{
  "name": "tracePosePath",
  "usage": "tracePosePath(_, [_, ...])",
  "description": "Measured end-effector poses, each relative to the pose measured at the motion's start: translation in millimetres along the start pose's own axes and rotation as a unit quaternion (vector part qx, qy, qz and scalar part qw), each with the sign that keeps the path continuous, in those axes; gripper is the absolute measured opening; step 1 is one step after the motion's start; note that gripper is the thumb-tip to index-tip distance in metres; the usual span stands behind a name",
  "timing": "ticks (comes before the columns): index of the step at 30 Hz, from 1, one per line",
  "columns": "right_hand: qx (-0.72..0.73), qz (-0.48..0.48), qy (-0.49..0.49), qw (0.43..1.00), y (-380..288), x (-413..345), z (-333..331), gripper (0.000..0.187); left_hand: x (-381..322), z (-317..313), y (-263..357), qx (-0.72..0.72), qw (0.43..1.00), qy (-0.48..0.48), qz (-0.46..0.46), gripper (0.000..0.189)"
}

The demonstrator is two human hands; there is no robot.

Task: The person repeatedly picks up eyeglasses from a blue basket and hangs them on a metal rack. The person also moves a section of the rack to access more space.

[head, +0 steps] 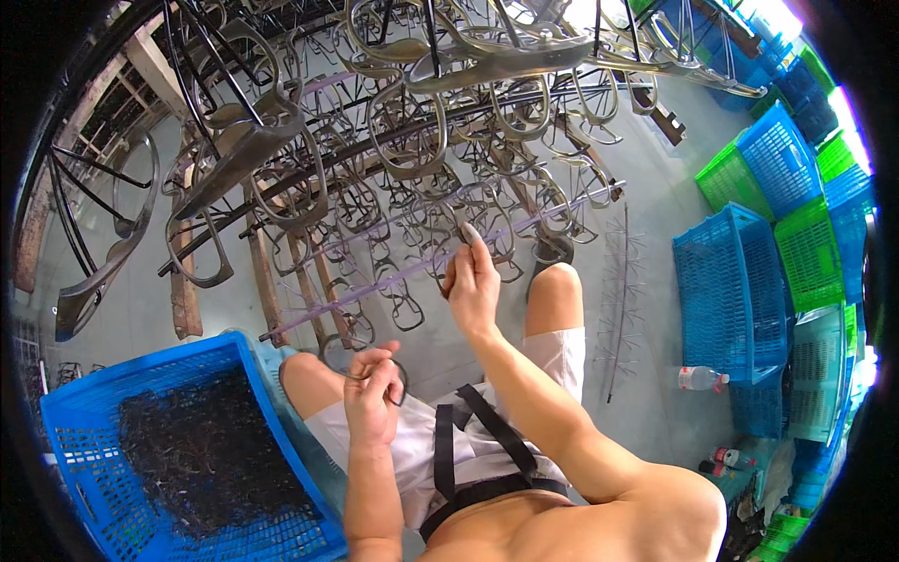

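Note:
My left hand [373,397] is closed around a thin metal double-loop frame [340,357]. One loop sticks out to the left of the fingers, and a dark curved part shows at their right. Further forward, my right hand [474,284] reaches up to a purple-coated rod [393,277], fingers among the loop frames hanging there. The thumb side is hidden, so I cannot tell whether it grips one. A grey covering or stain shows on one fingertip. Below the rod hangs a single double-loop frame [405,309].
At left stands a blue plastic crate [235,344] with a tangle of dark thin pieces [204,456]. Large metal frames [239,165] hang overhead. A rod with side prongs [621,302] lies on the floor at right, near stacked blue crates [730,295] and a plastic bottle [699,378].

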State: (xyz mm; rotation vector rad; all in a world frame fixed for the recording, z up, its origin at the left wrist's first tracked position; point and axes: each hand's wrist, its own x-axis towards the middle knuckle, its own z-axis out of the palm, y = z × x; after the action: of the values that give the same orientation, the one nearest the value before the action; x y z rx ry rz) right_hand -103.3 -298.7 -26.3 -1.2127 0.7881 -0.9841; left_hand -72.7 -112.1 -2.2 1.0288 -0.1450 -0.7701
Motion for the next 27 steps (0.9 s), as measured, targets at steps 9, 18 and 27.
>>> tracePosePath(9, [-0.032, 0.070, 0.050, 0.996, 3.3, 9.9, 23.6, 0.022, 34.0, -33.3, 22.5, 0.027, 0.949, 0.252, 0.187, 0.014])
tracePosePath(18, [-0.106, -0.030, 0.026, 0.994, 5.1, 5.7, 36.5, 0.022, 61.2, -41.3, 44.3, 0.085, 0.943, 0.280, 0.158, 0.014])
tracePosePath(27, [-0.234, -0.027, 0.038, 0.971, -2.0, 8.1, 25.4, 0.030, 47.1, -54.2, 44.9, 0.019, 0.944, 0.275, 0.181, 0.009])
